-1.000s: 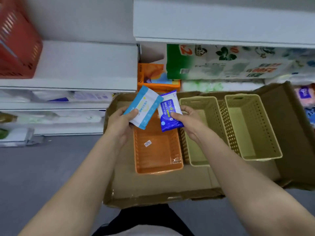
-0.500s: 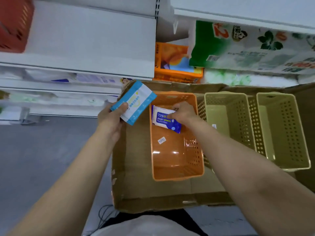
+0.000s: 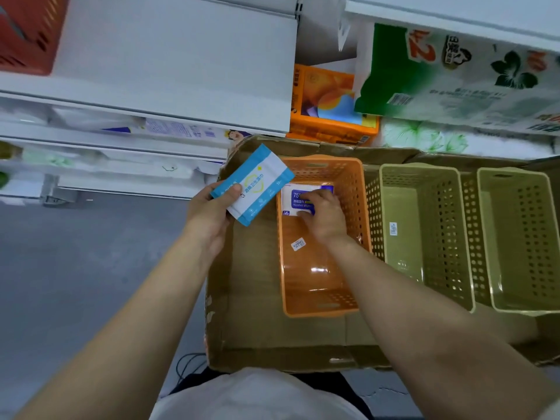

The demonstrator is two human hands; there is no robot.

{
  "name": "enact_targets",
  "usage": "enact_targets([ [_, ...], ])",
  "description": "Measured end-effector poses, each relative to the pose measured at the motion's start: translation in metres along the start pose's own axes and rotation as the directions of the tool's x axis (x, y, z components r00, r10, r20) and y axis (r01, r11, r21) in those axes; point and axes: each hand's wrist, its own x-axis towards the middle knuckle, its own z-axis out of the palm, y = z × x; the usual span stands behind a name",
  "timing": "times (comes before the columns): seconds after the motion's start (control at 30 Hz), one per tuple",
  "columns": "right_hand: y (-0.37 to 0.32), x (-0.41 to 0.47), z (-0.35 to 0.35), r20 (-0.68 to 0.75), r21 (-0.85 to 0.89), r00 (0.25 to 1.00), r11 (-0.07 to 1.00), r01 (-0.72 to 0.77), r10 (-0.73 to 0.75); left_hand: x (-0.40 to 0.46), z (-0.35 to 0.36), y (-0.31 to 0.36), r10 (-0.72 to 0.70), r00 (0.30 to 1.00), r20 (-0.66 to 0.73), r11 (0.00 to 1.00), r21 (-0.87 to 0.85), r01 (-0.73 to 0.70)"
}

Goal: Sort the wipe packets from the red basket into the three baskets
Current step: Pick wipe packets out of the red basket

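Observation:
My left hand (image 3: 209, 219) grips a light blue and white wipe packet (image 3: 253, 189) by its near corner, just left of the orange basket (image 3: 321, 310). My right hand (image 3: 324, 215) reaches into that basket and holds a dark blue and white wipe packet (image 3: 295, 197) down at the far end of its floor; my fingers cover the packet's right part. To the right stand two pale green baskets, a middle one (image 3: 403, 237) and a right one (image 3: 515, 237), both bare inside. The red basket (image 3: 24, 34) sits on a shelf at the top left.
All three baskets stand in a flat open cardboard box (image 3: 251, 298) on the grey floor (image 3: 91, 268). White shelves (image 3: 169, 71) with packaged goods rise behind it, including an orange pack (image 3: 327, 104) and a green and white tissue pack (image 3: 454, 86).
My right hand has lowered the dark blue packet from above the orange basket down onto its floor. My left hand has kept hold of the light blue packet, left of the basket.

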Motion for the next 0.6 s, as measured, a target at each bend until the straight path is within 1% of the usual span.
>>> enact_targets([
  [0.07, 0.002, 0.003, -0.002, 0.053, -0.037, 0.998, 0.999, 0.031, -0.029, 0.0, 0.004, 0.001, 0.001, 1.0, 0.003, 1.0, 0.01, -0.001],
  [0.13, 0.002, 0.003, -0.003, 0.068, -0.075, 0.997, 0.996, 0.044, -0.039, -0.001, 0.009, 0.0, 0.001, 1.0, 0.003, 1.0, 0.027, -0.001],
  [0.23, 0.003, 0.007, -0.003, 0.023, -0.115, 1.0, 0.993, 0.023, -0.02, -0.001, 0.016, -0.003, -0.006, 1.0, -0.005, 0.998, 0.058, 0.006],
  [0.33, 0.001, 0.016, -0.006, -0.019, -0.17, 0.998, 0.984, 0.052, -0.056, 0.0, 0.021, -0.006, -0.006, 1.0, -0.017, 0.997, 0.07, 0.007],
  [0.43, 0.0, 0.022, -0.009, 0.001, -0.153, 0.998, 0.986, 0.06, -0.061, -0.003, 0.024, -0.008, -0.003, 1.0, -0.023, 0.997, 0.075, 0.005],
  [0.47, -0.002, 0.021, -0.012, 0.012, -0.098, 0.998, 0.994, 0.055, -0.054, -0.005, 0.025, -0.008, 0.0, 1.0, -0.028, 0.998, 0.068, 0.002],
  [0.5, -0.005, 0.019, -0.018, -0.01, -0.001, 0.999, 0.999, 0.038, -0.038, -0.007, 0.026, -0.008, 0.004, 0.999, -0.033, 0.999, 0.054, -0.003],
  [0.53, -0.01, 0.017, -0.027, -0.066, 0.153, 0.998, 0.988, 0.0, 0.01, -0.01, 0.028, -0.008, 0.011, 0.999, -0.036, 0.999, 0.037, -0.01],
  [0.57, -0.017, 0.012, -0.04, -0.117, 0.365, 0.987, 0.929, -0.057, 0.107, -0.013, 0.03, -0.009, 0.02, 0.999, -0.037, 1.0, 0.024, -0.019],
  [0.6, -0.026, 0.006, -0.056, -0.105, 0.607, 0.968, 0.785, -0.12, 0.228, -0.017, 0.035, -0.01, 0.029, 0.999, -0.033, 1.0, 0.008, -0.028],
])
